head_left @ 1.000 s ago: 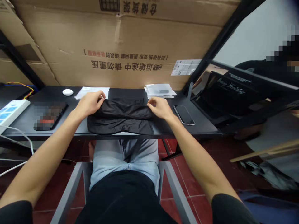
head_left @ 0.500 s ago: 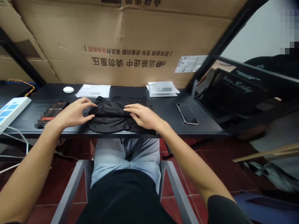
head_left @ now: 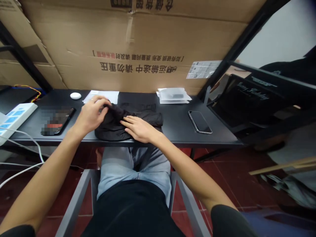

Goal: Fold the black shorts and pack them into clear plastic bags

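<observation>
A crumpled piece of black fabric (head_left: 116, 126) lies on the black desk in front of me, its folds partly raised on the left; what kind of cloth item it is I cannot make out. My left hand (head_left: 92, 113) pinches the upper left edge of the fabric and holds it lifted off the desk. Flat across the middle of the cloth rests my right hand (head_left: 139, 128), fingers stretched out toward the left. Part of the fabric is hidden under both hands.
On the left are a phone (head_left: 58, 121), a white power strip (head_left: 16, 120) with cables and a white oval object (head_left: 75, 95). Thin white packets (head_left: 174, 95) lie at the back by a cardboard sheet (head_left: 148, 39). Another phone (head_left: 199, 121) is on the right.
My left hand has closed on the fabric's left edge and raised it, moving right. My right hand has shifted left and down over the cloth.
</observation>
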Demonstrator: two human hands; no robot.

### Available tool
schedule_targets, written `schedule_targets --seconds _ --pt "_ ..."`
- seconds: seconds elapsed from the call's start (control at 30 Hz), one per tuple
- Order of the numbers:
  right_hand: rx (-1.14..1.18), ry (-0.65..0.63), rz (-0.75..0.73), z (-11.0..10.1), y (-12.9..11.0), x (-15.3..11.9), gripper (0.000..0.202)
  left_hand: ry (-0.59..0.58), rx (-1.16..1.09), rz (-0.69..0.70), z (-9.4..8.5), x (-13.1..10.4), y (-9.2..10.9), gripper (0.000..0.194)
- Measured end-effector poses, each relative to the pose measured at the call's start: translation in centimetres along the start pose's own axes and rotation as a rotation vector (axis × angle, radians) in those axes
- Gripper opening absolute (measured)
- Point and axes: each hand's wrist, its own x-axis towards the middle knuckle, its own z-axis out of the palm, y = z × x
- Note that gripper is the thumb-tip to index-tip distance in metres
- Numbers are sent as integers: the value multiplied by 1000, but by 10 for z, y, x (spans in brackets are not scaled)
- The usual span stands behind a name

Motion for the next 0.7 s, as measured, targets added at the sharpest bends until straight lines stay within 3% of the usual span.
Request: schedule_targets --seconds 0.1,0.2,0.27,0.33,0.4,0.47,0.57,0.7 --pt "-12 31 24 -8 -3 -5 40 -27 -47 107 15 22 39 34" --pt "-27 146 188 -24 2 -24 26 -190 -130 301 37 35 68 42" --pt "-25 293 356 -35 10 -44 21 -259 -222 411 49 35 74 53" --pt "2 442 434 -45 17 -64 20 -219 -313 417 55 30 71 61" --pt "39 524 383 -50 21 -79 20 -100 -333 277 56 24 61 59" --pt "59 501 283 -51 22 -86 27 -30 -230 51 53 19 51 46" --pt "33 350 174 -46 16 -83 42 -131 -18 -234 47 13 44 43" --pt "-35 192 121 -36 10 -74 42 -311 -31 -334 48 9 48 59"
